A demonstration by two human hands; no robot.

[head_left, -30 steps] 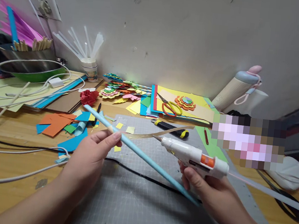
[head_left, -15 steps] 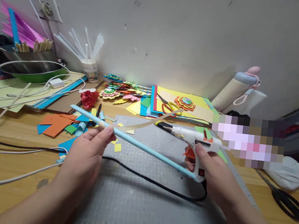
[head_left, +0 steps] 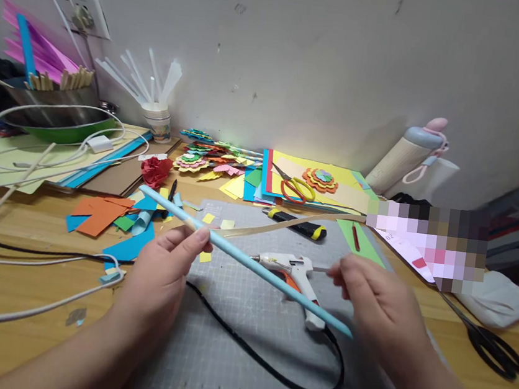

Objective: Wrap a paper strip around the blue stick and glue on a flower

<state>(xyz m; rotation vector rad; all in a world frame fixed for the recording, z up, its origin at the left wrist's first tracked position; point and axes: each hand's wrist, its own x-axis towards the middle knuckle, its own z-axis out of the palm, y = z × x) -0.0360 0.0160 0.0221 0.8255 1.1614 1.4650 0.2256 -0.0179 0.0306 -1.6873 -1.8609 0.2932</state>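
Observation:
My left hand (head_left: pixel 164 268) pinches a light blue rolled paper tube (head_left: pixel 251 263), which slants down to the right above the mat. A long tan strip (head_left: pixel 279 222) runs from those same fingers to the right. Beneath the tube, a white hot glue gun (head_left: pixel 286 263) with an orange trigger lies on the grey cutting mat (head_left: pixel 232 354). My right hand (head_left: pixel 376 301) is closed, its curled fingertips at the rear end of the gun's glue stick (head_left: pixel 321 269). Whether they grip the stick is hidden.
A black and yellow utility knife (head_left: pixel 296 223) lies behind the gun. Scissors (head_left: pixel 295 186), layered paper flowers (head_left: pixel 321 180) and coloured paper stand farther back. The gun's black cord (head_left: pixel 263 366) loops across the mat. Black-handled scissors (head_left: pixel 497 353) are at the right.
My right hand has let go of the glue gun, which now rests on the mat, and has moved to its rear. The paper tube has shifted slightly right and down in my left hand.

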